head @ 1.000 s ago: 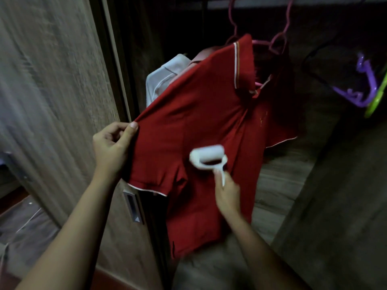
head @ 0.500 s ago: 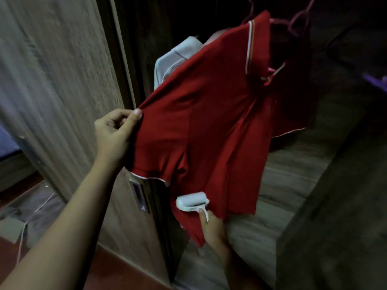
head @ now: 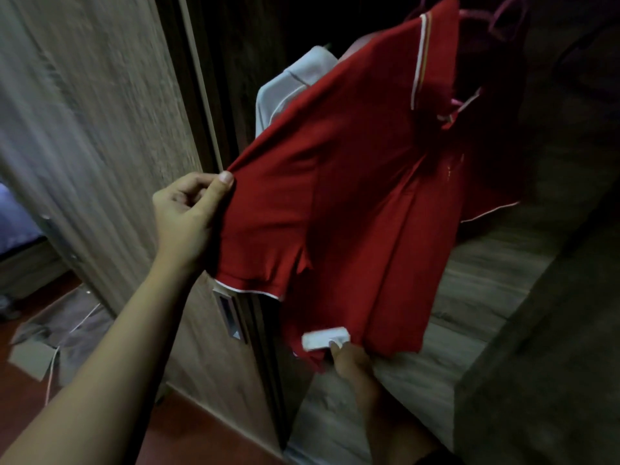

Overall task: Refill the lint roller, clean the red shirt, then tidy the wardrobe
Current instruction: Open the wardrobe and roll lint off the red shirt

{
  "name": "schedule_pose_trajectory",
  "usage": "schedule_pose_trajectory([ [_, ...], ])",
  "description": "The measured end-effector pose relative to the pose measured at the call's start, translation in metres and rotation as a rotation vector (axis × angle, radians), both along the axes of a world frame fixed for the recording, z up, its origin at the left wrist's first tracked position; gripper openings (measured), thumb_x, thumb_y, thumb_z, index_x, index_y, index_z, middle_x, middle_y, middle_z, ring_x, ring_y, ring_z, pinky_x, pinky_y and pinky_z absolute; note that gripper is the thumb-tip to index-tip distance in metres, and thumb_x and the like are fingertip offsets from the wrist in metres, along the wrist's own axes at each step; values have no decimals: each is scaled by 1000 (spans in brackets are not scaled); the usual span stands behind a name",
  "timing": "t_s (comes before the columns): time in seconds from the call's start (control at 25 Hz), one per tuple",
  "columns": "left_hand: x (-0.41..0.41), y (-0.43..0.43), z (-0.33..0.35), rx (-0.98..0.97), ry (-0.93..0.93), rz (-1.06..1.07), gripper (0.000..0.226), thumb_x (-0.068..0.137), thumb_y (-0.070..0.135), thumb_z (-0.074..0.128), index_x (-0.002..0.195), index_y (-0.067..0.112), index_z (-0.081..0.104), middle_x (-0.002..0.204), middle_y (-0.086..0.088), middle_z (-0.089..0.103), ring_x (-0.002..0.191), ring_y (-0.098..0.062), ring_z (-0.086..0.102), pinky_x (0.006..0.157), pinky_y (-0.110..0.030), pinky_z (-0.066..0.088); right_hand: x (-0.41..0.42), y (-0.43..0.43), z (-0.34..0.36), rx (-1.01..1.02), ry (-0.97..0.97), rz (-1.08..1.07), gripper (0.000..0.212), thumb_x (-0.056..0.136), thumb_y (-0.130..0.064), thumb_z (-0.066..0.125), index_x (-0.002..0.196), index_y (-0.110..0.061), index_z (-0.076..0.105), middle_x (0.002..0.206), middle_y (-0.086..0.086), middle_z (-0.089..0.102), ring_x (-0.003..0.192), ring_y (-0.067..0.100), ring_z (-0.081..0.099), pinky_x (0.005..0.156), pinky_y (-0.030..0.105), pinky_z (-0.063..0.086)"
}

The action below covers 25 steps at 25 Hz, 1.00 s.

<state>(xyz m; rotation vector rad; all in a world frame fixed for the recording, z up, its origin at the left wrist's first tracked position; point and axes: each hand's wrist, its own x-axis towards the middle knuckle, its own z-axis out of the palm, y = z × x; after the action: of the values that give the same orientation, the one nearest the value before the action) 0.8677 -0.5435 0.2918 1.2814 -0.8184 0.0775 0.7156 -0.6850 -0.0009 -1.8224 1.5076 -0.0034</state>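
Observation:
A red shirt with white trim hangs on a pink hanger inside the dark wardrobe. My left hand pinches the edge of its left sleeve and holds the cloth stretched out to the left. My right hand grips the handle of a white lint roller, whose head lies against the shirt close to the bottom hem. Most of the handle is hidden by my fingers.
A white garment hangs behind the red shirt. The wooden wardrobe door with a metal recessed handle stands at the left. A wooden shelf lies below the shirt. Grey cloth lies on the reddish floor.
My right hand has drawn the lint roller down the shirt from mid-chest to the bottom hem. My left hand has kept its hold on the sleeve.

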Motion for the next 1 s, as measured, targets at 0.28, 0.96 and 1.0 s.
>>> schedule_pose_trajectory([
  [0.28,1,0,-2,-20,-18,-31,14,78,35,67,65,31,71,51,15,59,56,-6,44,52,-22,36,-25,-7,84,-365,-635,-181,36,95,-38,42,95,-8,63,85,16,69,86,36,64,67,32,42],
  [0.96,2,-2,-4,-21,-32,-24,17,82,26,67,66,30,70,51,13,57,53,0,44,51,-17,37,-35,-4,70,-527,-429,-120,39,98,-33,35,133,-19,43,107,24,66,99,42,62,79,44,46],
  [1.0,2,-2,-4,-19,-35,-22,17,82,26,67,66,30,70,52,11,57,53,0,44,51,-17,36,-37,-16,86,-557,-523,-247,39,98,-33,34,133,-19,44,111,24,65,102,42,61,82,43,45],
])
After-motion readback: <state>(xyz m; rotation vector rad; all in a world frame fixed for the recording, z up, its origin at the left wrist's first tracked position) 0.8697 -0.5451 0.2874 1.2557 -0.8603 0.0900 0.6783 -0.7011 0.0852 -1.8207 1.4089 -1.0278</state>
